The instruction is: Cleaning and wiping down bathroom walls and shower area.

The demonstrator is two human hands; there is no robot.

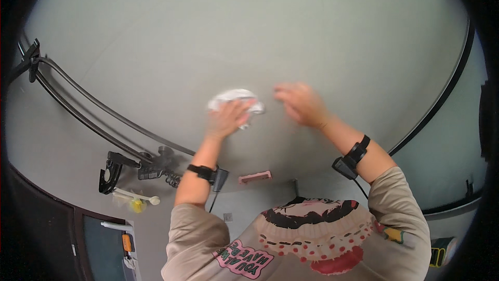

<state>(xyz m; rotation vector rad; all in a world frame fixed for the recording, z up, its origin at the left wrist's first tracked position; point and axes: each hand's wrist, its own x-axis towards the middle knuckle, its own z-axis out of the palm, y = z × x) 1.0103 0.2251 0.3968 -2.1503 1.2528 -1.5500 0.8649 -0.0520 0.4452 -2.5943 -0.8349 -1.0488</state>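
Across a broad pale grey-green surface (358, 31), a white cloth (232, 95) was laid bunched, and its near side was covered by the left hand (227, 118). That hand was placed palm down with its fingers stretched over the fabric; whether the cloth was gripped or only pressed could not be told. To the right of the cloth, apart from it, the right hand (302, 104) was held with its fingers partly bent. Both hands were blurred; no object could be made out in the right one, and whether it was open or closed could not be told.

On the near side of the cloth, a black strapped device (221, 179) was worn on the left forearm, and another (345, 166) was worn on the right. A pink bar-shaped object (255, 177) could be seen nearer the body than the cloth. Well to the left of the cloth, two curved dark rails (119, 116) were joined by a black bracket (33, 60).
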